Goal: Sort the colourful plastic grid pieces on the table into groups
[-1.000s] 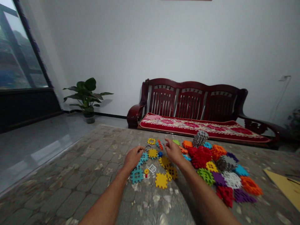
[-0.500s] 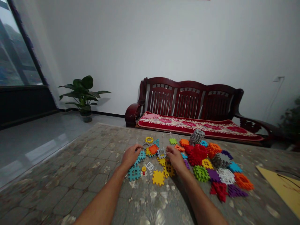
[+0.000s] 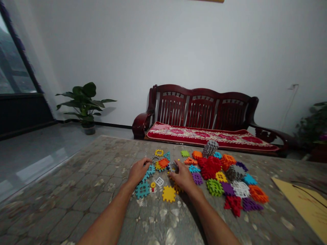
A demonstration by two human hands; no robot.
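My left hand (image 3: pixel 138 172) rests over the left side of the plastic building pieces, its thumb and fingers apart. Close to its fingertips lie a grey piece (image 3: pixel 155 158) and a teal piece (image 3: pixel 150 169). The thumb and fingers of my right hand (image 3: pixel 182 175) close on the right edge of a grey square frame piece (image 3: pixel 172 167). Yellow pieces beneath that hand are partly hidden. Between the hands an orange piece (image 3: pixel 163 163) sits on a yellow one. Nearer me are a white lattice piece (image 3: pixel 159 181), a yellow square (image 3: pixel 169 194) and a teal window piece (image 3: pixel 142 190).
A heap of coloured pieces, with a red stack (image 3: pixel 211 167) in it, spreads to the right on the patterned tabletop (image 3: pixel 102 190). A yellow sheet (image 3: pixel 301 197) with a dark cord lies at far right. Beyond the table stands a wooden bench (image 3: pixel 201 105).
My right hand has moved forward and left relative to the pieces, onto the grey square frame piece. The left hand stays in about the same place. The view has shifted slightly right.
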